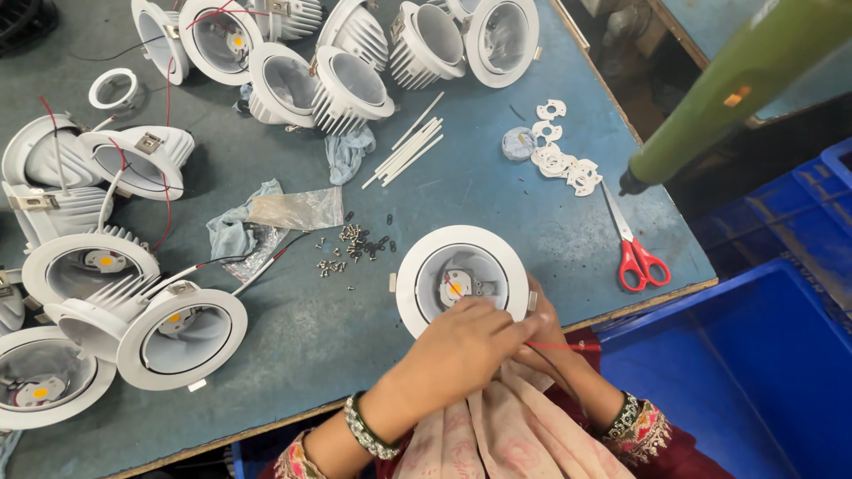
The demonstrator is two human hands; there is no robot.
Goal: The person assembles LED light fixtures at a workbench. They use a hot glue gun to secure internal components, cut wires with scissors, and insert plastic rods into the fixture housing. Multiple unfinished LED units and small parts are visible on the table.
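Note:
A white round downlight housing (461, 253) with a small LED chip inside lies at the table's near edge. My left hand (461, 346) rests over its near rim, fingers curled at the rim. My right hand (543, 333) sits at its right side, mostly hidden under the left, pinching thin red and black wires (564, 348). Whether the left hand truly grips the housing is hard to tell.
Small screws (351, 248) lie scattered left of the housing beside a plastic bag (297, 210). Several white downlights (169, 333) crowd the left and far side. Red scissors (641, 257), white gaskets (564, 162), white sticks (410, 149) and a hanging green screwdriver (728, 89) are right. Blue crates (754, 355) stand beyond the edge.

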